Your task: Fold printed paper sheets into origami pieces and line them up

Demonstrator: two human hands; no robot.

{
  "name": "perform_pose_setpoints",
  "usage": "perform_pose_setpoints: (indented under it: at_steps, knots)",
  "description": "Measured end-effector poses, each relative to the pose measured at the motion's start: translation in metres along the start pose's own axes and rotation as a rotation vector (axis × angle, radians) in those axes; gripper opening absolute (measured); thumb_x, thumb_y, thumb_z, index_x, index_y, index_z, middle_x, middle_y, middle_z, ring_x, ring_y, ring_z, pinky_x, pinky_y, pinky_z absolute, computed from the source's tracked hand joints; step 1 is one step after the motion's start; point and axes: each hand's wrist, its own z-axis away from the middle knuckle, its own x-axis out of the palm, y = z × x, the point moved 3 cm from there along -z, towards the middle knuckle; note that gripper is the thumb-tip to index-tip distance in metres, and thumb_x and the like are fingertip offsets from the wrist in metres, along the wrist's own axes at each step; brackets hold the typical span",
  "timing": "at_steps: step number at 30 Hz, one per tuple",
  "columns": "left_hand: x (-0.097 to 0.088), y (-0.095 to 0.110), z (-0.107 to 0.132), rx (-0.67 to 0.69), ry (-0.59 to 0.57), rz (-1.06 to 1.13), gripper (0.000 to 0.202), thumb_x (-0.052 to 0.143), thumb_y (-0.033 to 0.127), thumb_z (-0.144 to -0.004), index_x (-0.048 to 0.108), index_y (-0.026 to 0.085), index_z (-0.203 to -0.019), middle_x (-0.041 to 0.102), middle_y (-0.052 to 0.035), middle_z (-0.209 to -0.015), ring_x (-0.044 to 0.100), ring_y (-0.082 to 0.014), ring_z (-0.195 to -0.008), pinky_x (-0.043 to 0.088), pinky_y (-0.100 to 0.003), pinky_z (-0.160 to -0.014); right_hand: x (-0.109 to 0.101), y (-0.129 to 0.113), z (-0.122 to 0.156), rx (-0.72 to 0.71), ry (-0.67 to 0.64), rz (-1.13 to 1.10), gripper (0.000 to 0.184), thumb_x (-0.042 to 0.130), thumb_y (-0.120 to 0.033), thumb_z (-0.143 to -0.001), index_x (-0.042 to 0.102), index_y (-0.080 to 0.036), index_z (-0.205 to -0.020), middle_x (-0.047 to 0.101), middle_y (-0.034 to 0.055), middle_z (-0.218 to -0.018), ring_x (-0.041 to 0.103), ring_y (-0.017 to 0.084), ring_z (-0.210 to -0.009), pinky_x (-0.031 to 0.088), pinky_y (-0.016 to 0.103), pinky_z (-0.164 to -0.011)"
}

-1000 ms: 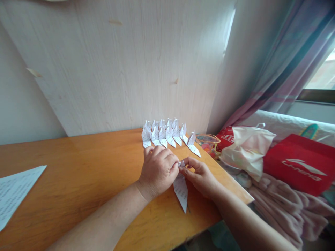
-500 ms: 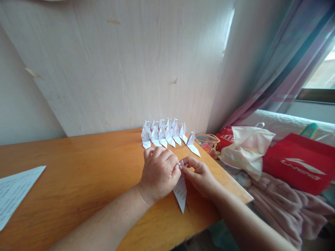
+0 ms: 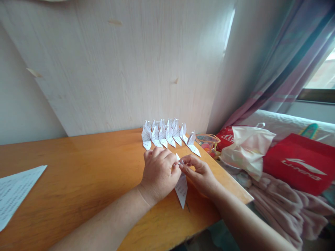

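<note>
Both hands meet over the near right part of the wooden table, pinching a folded white paper crane (image 3: 181, 190) with printing on it. My left hand (image 3: 159, 169) is closed on its left side, the fingers curled and covering much of the paper. From the right, the thumb and forefinger of my right hand (image 3: 200, 174) pinch a small part near the top. A long pointed end hangs toward me below the fingers, and a small tip shows above. Just beyond my hands stand several finished-looking paper cranes (image 3: 163, 136) in rows; one crane (image 3: 193, 145) sits apart at the right.
Printed paper sheets (image 3: 19, 195) lie on the table (image 3: 86, 167) at the left. Past its right edge are a clear bag (image 3: 209, 143), a white plastic bag (image 3: 247, 150), a red bag (image 3: 298, 164) and a pink blanket (image 3: 282, 205). A panelled wall (image 3: 131, 69) stands behind.
The held paper has shifted slightly: its lower point has moved up a little, and another tip now shows above my fingers. Both hands stay in nearly the same place, still pinching.
</note>
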Motion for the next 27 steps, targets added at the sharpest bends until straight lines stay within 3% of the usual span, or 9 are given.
perform_pose_setpoints:
  at_steps: [27]
  knots:
    - [0.0058, -0.0018, 0.0009, -0.035, -0.002, 0.065, 0.007, 0.062, 0.018, -0.080, 0.063, 0.022, -0.075, 0.069, -0.0023, -0.085, 0.053, -0.0254, -0.095, 0.035, -0.042, -0.084, 0.0022, -0.0019, 0.0009, 0.100, -0.033, -0.098, 0.024, 0.060, -0.044, -0.092, 0.064, -0.021, -0.087, 0.060, 0.0009, -0.080, 0.053, 0.017, -0.078, 0.043, 0.029, -0.075]
